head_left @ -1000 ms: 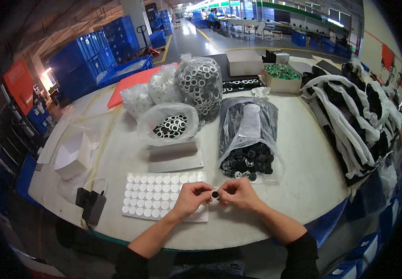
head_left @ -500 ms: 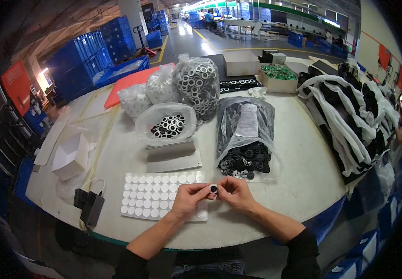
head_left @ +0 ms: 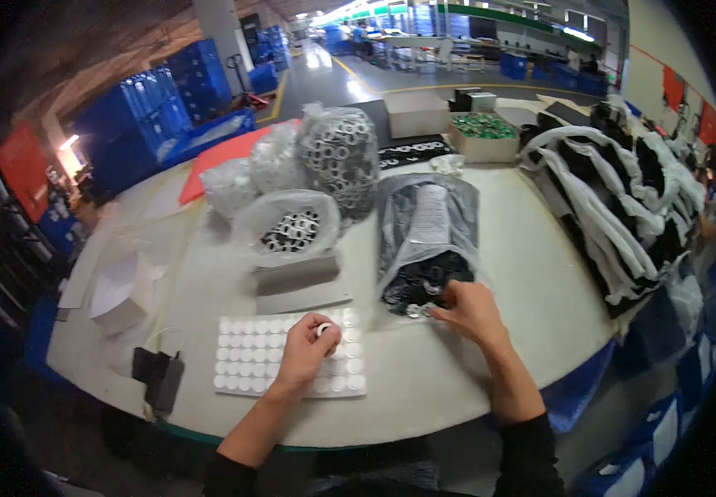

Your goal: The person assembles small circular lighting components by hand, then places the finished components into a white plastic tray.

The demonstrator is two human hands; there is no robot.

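Note:
My left hand (head_left: 308, 344) is closed round a small ring (head_left: 324, 330), white-rimmed with a dark middle, above the white tray (head_left: 246, 384) of round white discs. My right hand (head_left: 475, 315) is at the mouth of a clear plastic bag (head_left: 391, 228) of black round plastic parts (head_left: 420, 276). Its thumb and fingers are bent together beside a few silvery-white round pieces (head_left: 416, 311) at the bag's lower edge. Whatever lies between those fingertips is too small and blurred to make out.
Behind the tray are a grey metal stand (head_left: 300, 282) and an open bag of black-and-white rings (head_left: 242, 228). Fuller bags (head_left: 337, 157) stand farther back. At left lie a white box (head_left: 118, 298) and a black power adapter (head_left: 159, 377); foam-wrapped black pieces (head_left: 614, 215) are at right.
My hands have parted. The left has moved left over the tray with the ring; the right has let go of it and gone up and right to the bag of black parts.

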